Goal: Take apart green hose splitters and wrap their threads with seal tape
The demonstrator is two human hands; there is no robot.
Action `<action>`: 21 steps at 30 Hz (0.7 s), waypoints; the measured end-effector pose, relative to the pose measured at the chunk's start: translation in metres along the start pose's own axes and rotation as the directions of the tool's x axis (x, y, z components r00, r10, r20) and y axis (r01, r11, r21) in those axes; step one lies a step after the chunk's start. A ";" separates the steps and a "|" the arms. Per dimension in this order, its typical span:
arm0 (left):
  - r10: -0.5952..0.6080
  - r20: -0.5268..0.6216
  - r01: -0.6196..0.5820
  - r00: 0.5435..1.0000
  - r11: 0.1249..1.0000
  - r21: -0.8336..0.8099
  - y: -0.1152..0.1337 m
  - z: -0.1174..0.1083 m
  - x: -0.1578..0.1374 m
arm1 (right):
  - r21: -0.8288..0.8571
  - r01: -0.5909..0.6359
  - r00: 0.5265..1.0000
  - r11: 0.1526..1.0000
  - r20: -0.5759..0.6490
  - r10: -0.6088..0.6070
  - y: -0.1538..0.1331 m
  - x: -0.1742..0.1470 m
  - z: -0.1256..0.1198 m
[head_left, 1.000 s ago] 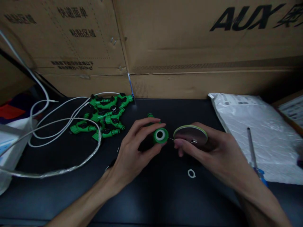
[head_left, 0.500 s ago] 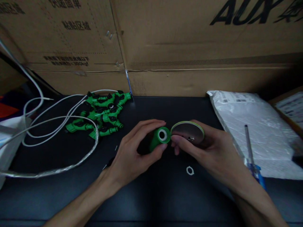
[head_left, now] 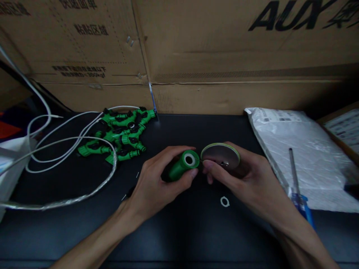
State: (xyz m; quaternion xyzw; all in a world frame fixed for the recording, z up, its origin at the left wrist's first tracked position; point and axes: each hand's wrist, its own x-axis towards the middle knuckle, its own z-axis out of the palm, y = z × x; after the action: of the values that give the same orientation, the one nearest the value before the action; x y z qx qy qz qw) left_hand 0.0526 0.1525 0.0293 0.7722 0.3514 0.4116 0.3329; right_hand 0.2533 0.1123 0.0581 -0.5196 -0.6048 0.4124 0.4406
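Note:
My left hand (head_left: 161,175) is closed around a green tube (head_left: 178,168). The tube's open end, with a white ring around a dark hole, faces up and to the right. Between the thumb and fingers of my right hand (head_left: 237,173) is a round pin badge (head_left: 220,155), its dull metal back and small clasp turned toward me. A thin pin seems to reach from the badge to the tube's rim, though its tip is too small to make out. Below the hands, a small white ring-shaped washer (head_left: 224,201) lies on the dark tabletop.
Several green hose-splitter-like fittings with black levers (head_left: 120,134) lie at the back left, beside looped white cable (head_left: 110,179). A blue-handled screwdriver (head_left: 297,186) rests by a white padded mailer (head_left: 303,157) on the right. Large cardboard boxes (head_left: 224,48) stand along the back.
The green tube has tilted, so more of its side shows and its open end sits slightly further left. The badge has shifted a little left with my right hand.

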 end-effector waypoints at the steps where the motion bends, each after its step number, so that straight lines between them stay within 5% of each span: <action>1: 0.007 -0.001 -0.007 1.000 1.000 0.011 0.000 0.000 0.000 | -0.009 -0.002 1.000 1.000 -0.001 0.002 0.000 0.000 0.000; 10: -0.048 -0.062 0.047 0.997 0.999 -0.020 -0.004 0.005 -0.005 | -0.127 0.002 0.997 0.992 -0.074 -0.012 -0.002 0.002 0.002; 21: 0.049 -0.097 -0.046 0.994 0.999 0.029 -0.005 0.005 -0.004 | -0.391 0.096 0.986 0.915 -0.092 -0.143 -0.004 -0.003 0.003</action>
State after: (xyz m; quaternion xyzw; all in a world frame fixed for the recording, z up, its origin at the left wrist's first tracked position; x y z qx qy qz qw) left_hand 0.0539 0.1503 0.0212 0.7636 0.3543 0.4521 0.2950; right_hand 0.2490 0.1084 0.0610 -0.5817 -0.6774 0.2262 0.3893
